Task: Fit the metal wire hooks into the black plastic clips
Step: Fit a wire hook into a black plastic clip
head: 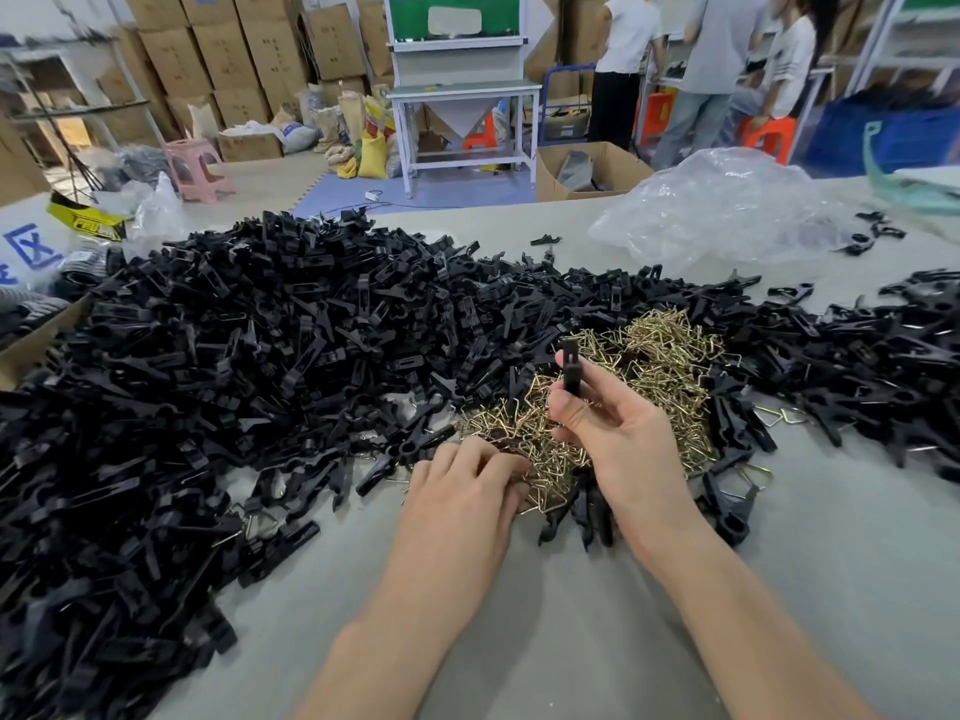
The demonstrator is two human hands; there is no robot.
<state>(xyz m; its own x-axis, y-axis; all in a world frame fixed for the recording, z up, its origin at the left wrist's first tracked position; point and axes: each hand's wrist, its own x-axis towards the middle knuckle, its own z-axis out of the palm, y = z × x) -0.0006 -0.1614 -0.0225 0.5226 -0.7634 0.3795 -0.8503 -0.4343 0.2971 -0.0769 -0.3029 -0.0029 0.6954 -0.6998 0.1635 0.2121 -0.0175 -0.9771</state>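
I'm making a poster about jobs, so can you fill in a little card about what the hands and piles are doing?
Right hand: pinches one black clip, upright above the hooks
Left hand: fingers curled at the near edge of the wire hooks; whether it grips one is hidden
Wire hooks: gold heap, under and beyond both hands
Heap of black clips: spread wide on the table, mostly left
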